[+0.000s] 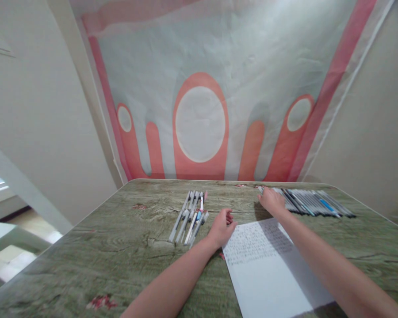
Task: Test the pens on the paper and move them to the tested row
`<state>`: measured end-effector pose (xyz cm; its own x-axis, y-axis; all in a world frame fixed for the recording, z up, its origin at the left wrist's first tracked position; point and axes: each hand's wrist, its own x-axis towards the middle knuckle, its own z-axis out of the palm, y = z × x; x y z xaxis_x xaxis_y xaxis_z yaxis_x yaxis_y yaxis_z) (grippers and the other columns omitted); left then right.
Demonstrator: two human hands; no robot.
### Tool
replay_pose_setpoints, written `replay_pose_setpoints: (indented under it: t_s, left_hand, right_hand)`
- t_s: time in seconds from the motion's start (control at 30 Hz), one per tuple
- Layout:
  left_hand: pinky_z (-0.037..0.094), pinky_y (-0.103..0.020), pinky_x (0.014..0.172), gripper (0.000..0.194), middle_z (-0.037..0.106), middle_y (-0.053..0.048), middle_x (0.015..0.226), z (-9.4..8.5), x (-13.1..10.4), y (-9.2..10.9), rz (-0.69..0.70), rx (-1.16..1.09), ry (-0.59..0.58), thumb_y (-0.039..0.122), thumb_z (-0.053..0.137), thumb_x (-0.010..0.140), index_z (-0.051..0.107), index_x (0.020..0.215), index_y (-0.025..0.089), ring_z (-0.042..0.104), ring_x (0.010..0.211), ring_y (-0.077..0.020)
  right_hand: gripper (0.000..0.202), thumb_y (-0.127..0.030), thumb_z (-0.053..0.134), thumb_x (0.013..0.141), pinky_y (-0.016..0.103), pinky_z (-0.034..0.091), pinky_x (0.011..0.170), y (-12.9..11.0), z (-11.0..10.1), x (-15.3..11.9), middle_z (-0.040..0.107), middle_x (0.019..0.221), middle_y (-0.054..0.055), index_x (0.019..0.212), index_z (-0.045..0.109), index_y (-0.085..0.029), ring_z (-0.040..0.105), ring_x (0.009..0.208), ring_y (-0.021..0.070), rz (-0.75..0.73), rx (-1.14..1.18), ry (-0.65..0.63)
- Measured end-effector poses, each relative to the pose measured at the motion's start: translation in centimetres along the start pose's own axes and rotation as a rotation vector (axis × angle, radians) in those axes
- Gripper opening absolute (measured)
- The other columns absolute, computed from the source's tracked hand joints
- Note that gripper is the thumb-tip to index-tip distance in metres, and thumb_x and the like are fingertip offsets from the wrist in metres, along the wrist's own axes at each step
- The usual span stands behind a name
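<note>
My left hand rests on the table by the top left corner of a sheet of handwritten paper. Its fingers are loosely curled, the thumb stands apart from them, and nothing shows between them. Beyond the paper, my right hand is closed at the left end of a long row of pens. A pale pen tip pokes out past its fingers; the rest is hidden by the hand. Left of my left hand lies a smaller group of pens, mostly clear-barrelled, in two overlapping rows.
The wood-patterned table has printed red flowers and a rounded far edge. Behind it hangs a red and grey patterned sheet. White furniture stands on the floor at the left.
</note>
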<state>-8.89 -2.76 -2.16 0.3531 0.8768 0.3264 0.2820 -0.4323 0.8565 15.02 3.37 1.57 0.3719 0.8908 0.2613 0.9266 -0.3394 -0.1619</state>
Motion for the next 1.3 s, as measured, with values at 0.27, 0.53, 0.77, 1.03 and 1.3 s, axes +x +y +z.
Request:
replay_pose_setpoints:
  t_s: [0.27, 0.53, 0.77, 1.03, 1.3]
  left_hand:
    - [0.043, -0.028, 0.076, 0.029, 0.055, -0.007, 0.092, -0.1, 0.0, 0.1, 0.026, 0.016, 0.004, 0.012, 0.047, 0.075, 0.045, 0.104, 0.014, 0.052, 0.08, -0.0121]
    - [0.042, -0.028, 0.076, 0.024, 0.057, -0.009, 0.093, -3.9, 1.0, 2.5, -0.007, 0.451, -0.007, 0.015, 0.05, 0.071, 0.052, 0.094, 0.013, 0.054, 0.084, -0.0156]
    - [0.042, -0.029, 0.074, 0.021, 0.064, -0.014, 0.085, -10.8, 1.7, 6.0, -0.348, 0.959, -0.244, 0.017, 0.047, 0.07, 0.063, 0.082, 0.013, 0.059, 0.084, -0.0228]
    - [0.043, -0.034, 0.075, 0.021, 0.064, -0.018, 0.087, -10.7, 1.4, 5.0, -0.431, 0.993, -0.298, 0.016, 0.061, 0.061, 0.064, 0.081, 0.012, 0.06, 0.085, -0.0283]
    - [0.043, -0.039, 0.075, 0.019, 0.063, -0.021, 0.086, -9.7, 1.3, 4.9, -0.496, 0.892, -0.192, 0.023, 0.062, 0.063, 0.064, 0.077, 0.011, 0.059, 0.086, -0.0317]
  right_hand:
    - [0.017, -0.026, 0.049, 0.076, 0.021, 0.035, 0.06, -8.3, 1.9, -3.7, 0.065, 0.077, 0.006, 0.081, 0.06, -0.015, 0.057, 0.069, 0.0132, -0.3, 0.439, -0.155]
    - [0.012, -0.02, 0.044, 0.079, 0.021, 0.03, 0.06, -9.2, 3.2, -7.2, 0.06, 0.083, 0.004, 0.079, 0.055, -0.018, 0.053, 0.073, 0.0127, -0.362, 0.318, -0.001]
    - [0.014, -0.022, 0.042, 0.081, 0.021, 0.029, 0.061, -9.2, 3.0, -7.3, 0.059, 0.086, 0.004, 0.081, 0.055, -0.018, 0.052, 0.076, 0.0125, -0.373, 0.273, -0.025]
    - [0.015, -0.023, 0.041, 0.082, 0.022, 0.031, 0.061, -9.1, 2.7, -7.7, 0.059, 0.088, 0.004, 0.083, 0.055, -0.019, 0.053, 0.077, 0.0135, -0.422, 0.299, -0.016]
    - [0.018, -0.022, 0.04, 0.083, 0.021, 0.035, 0.064, -9.4, 2.0, -8.3, 0.057, 0.098, 0.004, 0.095, 0.053, -0.021, 0.054, 0.082, 0.0133, -0.61, 0.36, -0.004]
